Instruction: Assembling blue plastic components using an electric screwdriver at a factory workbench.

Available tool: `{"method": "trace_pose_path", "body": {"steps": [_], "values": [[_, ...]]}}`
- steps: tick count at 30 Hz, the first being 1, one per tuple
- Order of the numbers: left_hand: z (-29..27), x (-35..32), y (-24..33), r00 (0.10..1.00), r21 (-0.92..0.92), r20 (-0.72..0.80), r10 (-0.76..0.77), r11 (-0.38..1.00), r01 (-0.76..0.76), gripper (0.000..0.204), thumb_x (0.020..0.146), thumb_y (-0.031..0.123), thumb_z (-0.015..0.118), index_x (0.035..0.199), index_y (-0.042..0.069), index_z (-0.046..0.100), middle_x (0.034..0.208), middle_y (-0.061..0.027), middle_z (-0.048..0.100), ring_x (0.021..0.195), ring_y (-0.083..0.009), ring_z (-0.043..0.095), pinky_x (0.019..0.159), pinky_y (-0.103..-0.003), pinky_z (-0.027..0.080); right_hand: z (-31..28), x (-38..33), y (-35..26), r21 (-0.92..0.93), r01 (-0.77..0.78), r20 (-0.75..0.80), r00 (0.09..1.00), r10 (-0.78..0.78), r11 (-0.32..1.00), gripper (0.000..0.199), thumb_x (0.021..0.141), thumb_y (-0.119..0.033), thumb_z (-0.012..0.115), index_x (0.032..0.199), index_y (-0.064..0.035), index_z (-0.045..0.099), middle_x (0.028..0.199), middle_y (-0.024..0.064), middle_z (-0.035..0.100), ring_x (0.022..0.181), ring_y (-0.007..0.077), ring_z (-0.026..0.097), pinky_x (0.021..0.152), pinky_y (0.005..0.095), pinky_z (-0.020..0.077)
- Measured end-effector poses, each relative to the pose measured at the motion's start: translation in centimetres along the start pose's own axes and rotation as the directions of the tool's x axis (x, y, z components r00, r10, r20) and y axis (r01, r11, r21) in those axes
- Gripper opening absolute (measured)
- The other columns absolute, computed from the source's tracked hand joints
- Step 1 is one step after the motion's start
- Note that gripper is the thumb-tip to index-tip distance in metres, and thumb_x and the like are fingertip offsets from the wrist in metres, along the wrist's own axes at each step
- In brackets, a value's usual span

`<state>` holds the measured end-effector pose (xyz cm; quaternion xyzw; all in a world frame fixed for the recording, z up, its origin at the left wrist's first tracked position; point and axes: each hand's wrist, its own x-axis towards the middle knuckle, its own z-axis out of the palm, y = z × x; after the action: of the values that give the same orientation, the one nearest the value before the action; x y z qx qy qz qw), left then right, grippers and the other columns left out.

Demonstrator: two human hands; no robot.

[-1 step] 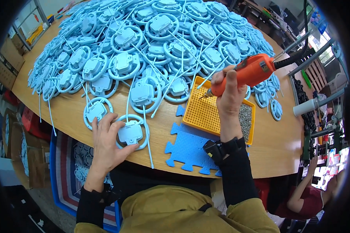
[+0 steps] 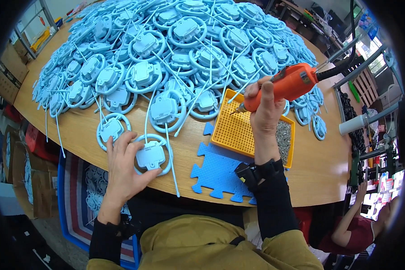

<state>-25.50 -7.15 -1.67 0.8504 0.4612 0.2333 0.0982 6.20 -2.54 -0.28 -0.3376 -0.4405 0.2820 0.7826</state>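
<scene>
At the table's front edge my left hand [image 2: 126, 168] has its thumb and fingers closed around the rim of a light-blue plastic ring-shaped part [image 2: 150, 155]. A flat housing fills the part's middle. A thin pale-blue strand [image 2: 173, 173] lies at its right. Just beyond my fingers lies a similar ring part [image 2: 111, 129]. My right hand [image 2: 266, 105] is wrapped round an orange electric screwdriver [image 2: 294, 82], held up with its bit pointing left. Below the bit sits a yellow tray [image 2: 233, 130] with a grid of holes and small metal screws [image 2: 283, 140] in its right section.
A high heap of light-blue ring parts [image 2: 184, 49] covers the far table. A blue foam mat [image 2: 222, 173] lies at the front, partly beneath the tray. The screwdriver's black cable [image 2: 342, 65] rises at the right. A blue-rimmed bin [image 2: 67, 216] stands below left; another person [image 2: 355, 229] is at lower right.
The held ring part has shifted very slightly left, and the lower end of the thin strand beside it has moved a little right. My right hand and the screwdriver look still.
</scene>
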Motion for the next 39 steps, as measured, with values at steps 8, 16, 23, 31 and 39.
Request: {"method": "trace_pose_path", "body": {"steps": [8,16,23,31,39], "values": [[4.2,0.6,7.6,0.992,-0.398,-0.056,0.113,0.909,-0.126,0.057,0.058,0.029,0.082,0.098,0.001,0.051,0.113,-0.0192,0.051,0.102,-0.0371,0.05,0.088,-0.044,0.041,0.0,0.3,-2.2,0.006,0.044,-0.012,0.999,-0.044,0.999,0.036,0.083,-0.035,0.07,0.093,-0.005,0.053,0.066,0.0026,0.055,0.061,0.0144,0.054,0.061,0.0292,0.045],[5.9,0.7,8.6,0.968,-0.33,-0.228,0.104,0.927,-0.178,0.058,0.064,0.042,0.078,0.104,0.005,0.059,0.108,-0.0147,0.056,0.101,-0.0327,0.052,0.087,-0.046,0.039,0.4,-4.5,-7.6,0.265,-0.172,0.153,0.979,0.135,0.949,0.052,0.083,-0.056,0.059,0.104,-0.0107,0.046,0.069,-0.0018,0.041,0.061,0.0081,0.041,0.056,0.0211,0.0356],[7.3,1.9,9.0,0.952,-0.296,-0.165,0.258,0.908,-0.297,0.048,0.077,0.029,0.069,0.118,0.007,0.057,0.107,-0.0113,0.055,0.101,-0.0283,0.052,0.09,-0.044,0.037,3.9,-7.4,-9.5,0.217,-0.042,0.145,0.989,0.01,0.975,0.051,0.086,-0.053,0.058,0.099,-0.0071,0.042,0.065,-0.0003,0.039,0.055,0.0081,0.04,0.05,0.0198,0.0358],[3.7,-0.2,9.7,0.908,-0.307,-0.323,0.265,0.879,-0.366,0.009,0.08,0.016,0.061,0.082,0.008,0.061,0.083,-0.004,0.051,0.089,-0.0223,0.05,0.089,-0.043,0.035,5.2,-9.0,-10.7,0.201,-0.068,0.185,0.982,0.031,0.977,0.052,0.085,-0.056,0.057,0.096,-0.0072,0.041,0.061,0.0005,0.04,0.05,0.0104,0.041,0.046,0.0207,0.0369],[6.3,-2.5,10.9,0.953,-0.264,-0.225,0.204,0.929,-0.261,0.052,0.077,0.033,0.069,0.12,0.006,0.056,0.112,-0.0125,0.055,0.106,-0.0295,0.051,0.092,-0.045,0.036,2.2,-11.2,-10.5,0.1,-0.135,0.199,0.973,0.113,0.986,0.056,0.08,-0.057,0.063,0.099,-0.009,0.042,0.061,0.0008,0.042,0.052,0.0116,0.044,0.046,0.025,0.0393]]}}
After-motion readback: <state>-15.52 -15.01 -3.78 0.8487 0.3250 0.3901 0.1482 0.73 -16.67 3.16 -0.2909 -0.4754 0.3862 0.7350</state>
